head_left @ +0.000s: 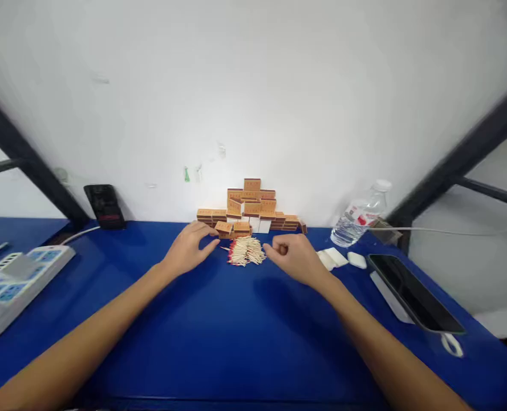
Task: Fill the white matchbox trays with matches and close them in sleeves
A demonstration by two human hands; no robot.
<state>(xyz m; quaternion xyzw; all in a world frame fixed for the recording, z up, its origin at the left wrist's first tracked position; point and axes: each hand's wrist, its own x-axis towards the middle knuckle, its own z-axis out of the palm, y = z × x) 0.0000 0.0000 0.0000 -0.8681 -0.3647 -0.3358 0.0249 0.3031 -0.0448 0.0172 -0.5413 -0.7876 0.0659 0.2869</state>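
Located matchstick pile (248,251) between left hand (188,247), with thumb and fingers parted, and right hand (296,258), with fingers curled (cannot tell if pinching). Noted sticks mostly crosswise, heads leftward. Judged nearer right hand.

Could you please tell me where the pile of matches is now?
In the head view, the pile of matches lies mid-picture on the blue table, between the left hand and right hand, just in front of the stacked matchboxes.

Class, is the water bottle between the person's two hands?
No, matches lie between the left hand and right hand; the water bottle stands farther right.
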